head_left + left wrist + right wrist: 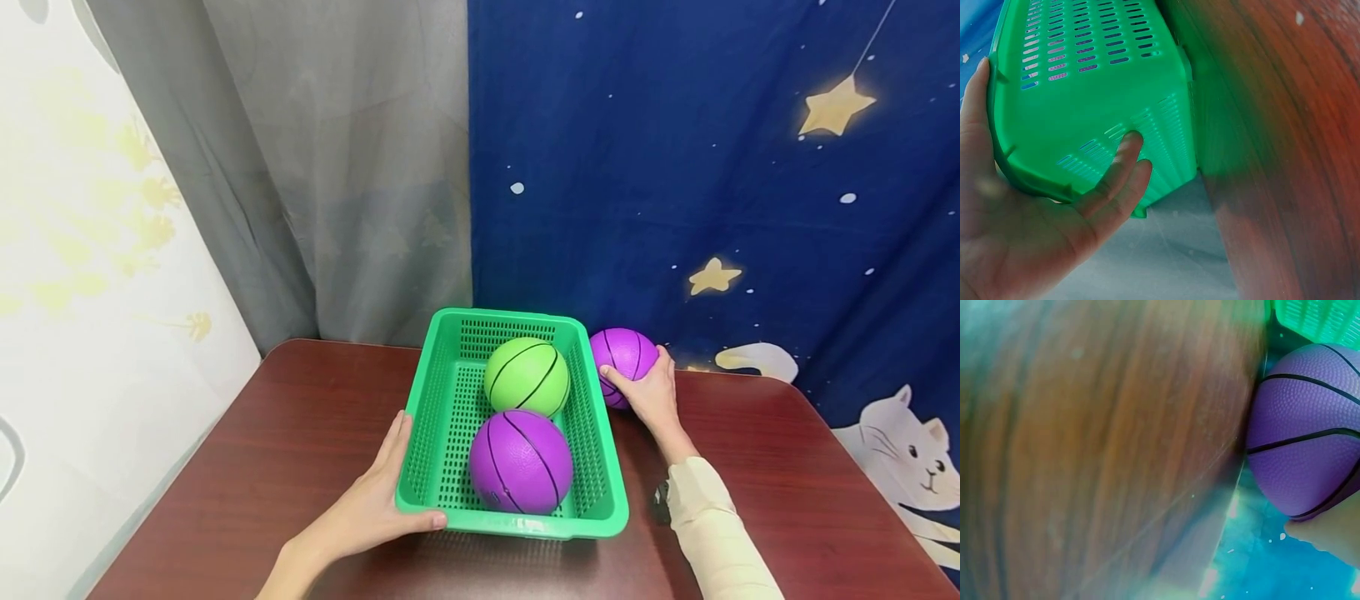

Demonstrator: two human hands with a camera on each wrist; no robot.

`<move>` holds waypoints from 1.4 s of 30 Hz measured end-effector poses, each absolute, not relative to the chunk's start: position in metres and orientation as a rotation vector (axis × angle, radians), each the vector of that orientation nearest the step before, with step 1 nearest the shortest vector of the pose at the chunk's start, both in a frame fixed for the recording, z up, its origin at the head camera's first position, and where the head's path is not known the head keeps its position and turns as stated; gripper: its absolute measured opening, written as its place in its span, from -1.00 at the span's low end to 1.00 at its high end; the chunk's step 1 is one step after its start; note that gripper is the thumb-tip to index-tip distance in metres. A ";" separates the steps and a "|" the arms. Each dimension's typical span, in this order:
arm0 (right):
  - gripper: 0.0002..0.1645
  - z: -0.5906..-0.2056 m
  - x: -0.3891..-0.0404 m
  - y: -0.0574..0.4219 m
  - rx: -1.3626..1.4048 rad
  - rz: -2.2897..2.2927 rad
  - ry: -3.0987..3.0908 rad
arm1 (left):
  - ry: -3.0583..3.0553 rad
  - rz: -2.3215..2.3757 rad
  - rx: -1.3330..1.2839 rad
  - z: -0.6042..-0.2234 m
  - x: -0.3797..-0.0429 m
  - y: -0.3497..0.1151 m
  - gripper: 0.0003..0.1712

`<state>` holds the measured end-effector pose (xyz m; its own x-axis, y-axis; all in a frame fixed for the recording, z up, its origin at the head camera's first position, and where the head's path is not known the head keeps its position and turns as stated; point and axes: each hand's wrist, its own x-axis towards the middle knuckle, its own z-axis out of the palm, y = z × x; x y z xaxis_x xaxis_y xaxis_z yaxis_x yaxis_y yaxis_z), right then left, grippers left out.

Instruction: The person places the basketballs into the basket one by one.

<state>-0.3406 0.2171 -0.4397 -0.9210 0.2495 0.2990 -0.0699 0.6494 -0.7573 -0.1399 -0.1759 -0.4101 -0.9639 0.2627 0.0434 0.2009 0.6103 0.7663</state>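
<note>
A green plastic basket (517,523) stands on the table with a green ball (527,377) and a purple ball (521,462) inside, both marked with black basketball lines. My left hand (375,496) holds the basket's near left corner. Its thumb lies along the front rim, and the left wrist view shows fingers (1124,164) against the slotted outer wall (1054,125). Just outside the basket's right side, a second purple ball (624,358) sits at the table's back edge. My right hand (651,390) grips it, thumb on the near side, other fingers round its right side, partly hidden.
The dark red wooden table (300,450) ends at the back against a grey curtain (375,183) and a blue curtain (675,167) with stars. A pale patterned sheet (97,292) hangs at the left. Something small and dark (662,502) shows beside the right sleeve.
</note>
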 end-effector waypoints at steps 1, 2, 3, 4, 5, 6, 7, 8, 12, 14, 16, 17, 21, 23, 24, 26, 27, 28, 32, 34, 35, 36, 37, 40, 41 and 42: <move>0.33 -0.439 -0.341 0.217 -0.142 1.162 -2.495 | 2.753 1.296 0.395 -0.410 -0.140 -0.176 0.44; 0.33 -0.439 -0.341 0.217 -0.144 1.156 -2.498 | 2.754 1.294 0.393 -0.410 -0.140 -0.176 0.44; 0.33 -0.439 -0.341 0.217 -0.144 1.154 -2.495 | 2.756 1.291 0.394 -0.410 -0.140 -0.176 0.44; 0.32 -0.439 -0.341 0.217 -0.146 1.150 -2.494 | 2.755 1.289 0.393 -0.410 -0.140 -0.176 0.44; 0.31 -0.439 -0.341 0.217 -0.147 1.150 -2.492 | 2.755 1.290 0.393 -0.410 -0.140 -0.176 0.44; 0.31 -0.439 -0.342 0.217 -0.145 1.149 -2.490 | 2.752 1.292 0.393 -0.410 -0.140 -0.176 0.44; 0.30 -0.439 -0.342 0.217 -0.146 1.150 -2.489 | 2.751 1.294 0.393 -0.410 -0.140 -0.176 0.44; 0.30 -0.439 -0.342 0.217 -0.145 1.149 -2.486 | 2.748 1.295 0.392 -0.409 -0.140 -0.176 0.44; 0.28 -0.439 -0.343 0.218 -0.141 1.147 -2.478 | 2.743 1.297 0.398 -0.409 -0.141 -0.175 0.44; 0.27 -0.439 -0.343 0.219 -0.149 1.141 -2.471 | 2.749 1.290 0.414 -0.408 -0.141 -0.175 0.43; 0.26 -0.439 -0.343 0.220 -0.161 1.136 -2.465 | 2.754 1.284 0.436 -0.408 -0.142 -0.174 0.43; 0.25 -0.439 -0.343 0.220 -0.166 1.136 -2.461 | 2.755 1.280 0.443 -0.409 -0.143 -0.173 0.42; 0.24 -0.440 -0.342 0.220 -0.170 1.138 -2.451 | 2.746 1.286 0.439 -0.408 -0.142 -0.173 0.43; 0.24 -0.440 -0.342 0.218 -0.170 1.142 -2.446 | 2.743 1.290 0.422 -0.408 -0.142 -0.173 0.44; 0.24 -0.440 -0.342 0.217 -0.170 1.143 -2.443 | 2.742 1.293 0.417 -0.407 -0.141 -0.174 0.45; 0.24 -0.439 -0.342 0.215 -0.168 1.142 -2.433 | 2.744 1.296 0.411 -0.407 -0.141 -0.174 0.45; 0.23 -0.439 -0.342 0.215 -0.165 1.141 -2.426 | 2.746 1.295 0.413 -0.407 -0.140 -0.174 0.45; 0.23 -0.438 -0.341 0.215 -0.166 1.137 -2.423 | 2.747 1.292 0.413 -0.407 -0.140 -0.174 0.45; 0.22 -0.433 -0.340 0.220 -0.176 1.131 -2.396 | 2.745 1.290 0.412 -0.407 -0.141 -0.174 0.45; 0.21 -0.429 -0.339 0.224 -0.190 1.135 -2.385 | 2.744 1.292 0.416 -0.407 -0.141 -0.174 0.45; 0.21 -0.426 -0.338 0.227 -0.197 1.139 -2.378 | 2.742 1.296 0.413 -0.407 -0.141 -0.175 0.45; 0.20 -0.423 -0.338 0.229 -0.202 1.143 -2.372 | 2.744 1.297 0.416 -0.407 -0.141 -0.175 0.45; 0.20 -0.420 -0.337 0.231 -0.209 1.147 -2.367 | 2.743 1.298 0.416 -0.407 -0.141 -0.175 0.45; 0.19 -0.412 -0.334 0.237 -0.223 1.159 -2.354 | 2.748 1.300 0.430 -0.408 -0.141 -0.176 0.44; 0.18 -0.409 -0.333 0.239 -0.226 1.162 -2.349 | 2.749 1.297 0.429 -0.408 -0.141 -0.176 0.44; 0.18 -0.406 -0.332 0.240 -0.226 1.163 -2.342 | 2.751 1.296 0.434 -0.409 -0.141 -0.176 0.43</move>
<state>-0.3319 0.2396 -0.4065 -0.8556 0.3627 0.3694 -0.0749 0.6193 -0.7816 -0.1411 -0.1759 -0.4086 -0.9576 0.2825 0.0563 0.2233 0.6046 0.7646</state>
